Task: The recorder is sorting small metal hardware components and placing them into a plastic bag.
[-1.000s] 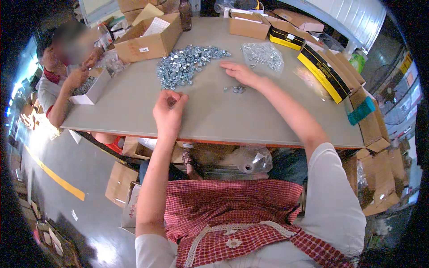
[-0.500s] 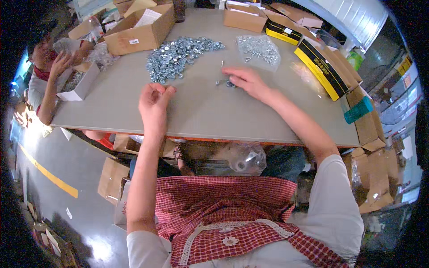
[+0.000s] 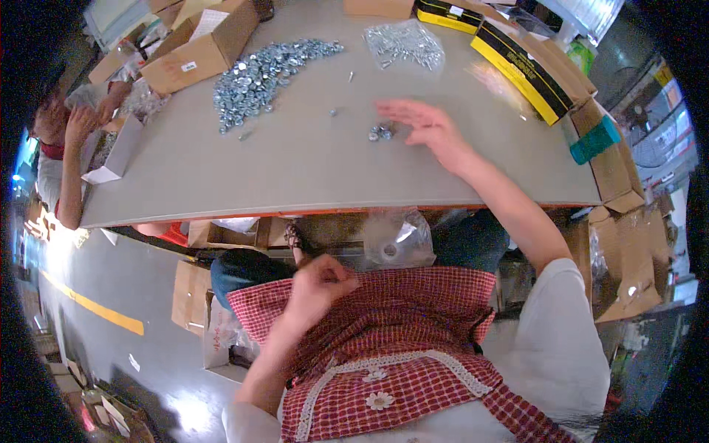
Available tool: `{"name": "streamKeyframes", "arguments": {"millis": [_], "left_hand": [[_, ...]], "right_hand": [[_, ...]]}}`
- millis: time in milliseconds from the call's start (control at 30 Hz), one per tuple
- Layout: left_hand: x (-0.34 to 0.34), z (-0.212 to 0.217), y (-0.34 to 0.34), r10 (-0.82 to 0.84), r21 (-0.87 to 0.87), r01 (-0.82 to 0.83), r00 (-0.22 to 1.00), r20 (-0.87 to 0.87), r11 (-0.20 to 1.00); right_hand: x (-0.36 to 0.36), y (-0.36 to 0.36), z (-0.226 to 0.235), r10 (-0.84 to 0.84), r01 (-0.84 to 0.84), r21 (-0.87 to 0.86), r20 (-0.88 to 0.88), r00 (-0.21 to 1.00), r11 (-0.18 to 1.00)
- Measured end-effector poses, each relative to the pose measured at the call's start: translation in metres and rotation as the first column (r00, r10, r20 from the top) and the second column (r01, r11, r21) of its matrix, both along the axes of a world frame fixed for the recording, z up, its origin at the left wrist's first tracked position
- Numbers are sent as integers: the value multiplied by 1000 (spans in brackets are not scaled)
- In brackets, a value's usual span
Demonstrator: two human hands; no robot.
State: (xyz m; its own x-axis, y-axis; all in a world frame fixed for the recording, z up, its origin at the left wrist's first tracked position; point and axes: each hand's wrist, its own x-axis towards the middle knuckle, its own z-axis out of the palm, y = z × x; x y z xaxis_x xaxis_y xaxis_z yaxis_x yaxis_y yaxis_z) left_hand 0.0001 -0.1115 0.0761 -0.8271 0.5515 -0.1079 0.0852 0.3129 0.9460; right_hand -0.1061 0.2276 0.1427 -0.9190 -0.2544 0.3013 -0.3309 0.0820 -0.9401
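Note:
My right hand point(image 3: 432, 133) hovers over or rests on the grey table, its fingers stretched out and holding nothing. Just left of it lies a small cluster of shiny metal pieces point(image 3: 380, 133), round like nuts or caps. My left hand point(image 3: 317, 289) is drawn back over my lap, below the table edge, with its fingers curled closed; whatever they hold is hidden. A large pile of small round metal parts point(image 3: 255, 85) spreads across the table's far left. Single small pieces lie loose: a thin screw point(image 3: 351, 76), a tiny part point(image 3: 334, 112) and another point(image 3: 245, 136) by the pile.
A clear bag of screws point(image 3: 405, 46) lies at the back. Black-and-yellow boxes point(image 3: 521, 70) and a teal cylinder point(image 3: 594, 140) line the right side. At far left, a co-worker's hands point(image 3: 85, 122) are over a white box point(image 3: 117, 151) beside a cardboard box point(image 3: 196, 55).
My left hand has pulled back from beside the pile to over my lap. My right fingers have spread, away from the cluster. The view has shifted, so the table's things sit higher.

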Motion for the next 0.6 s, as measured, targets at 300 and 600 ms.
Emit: {"name": "streamKeyframes", "arguments": {"millis": [300, 600], "left_hand": [[7, -82, 98, -70, -62, 60, 983, -168, 996], [23, -67, 107, 93, 254, -109, 993, 76, 961]], "right_hand": [[4, -3, -6, -136, 139, 80, -46, 990, 987], [15, -20, 6, -175, 196, 395, -91, 980, 898]]}}
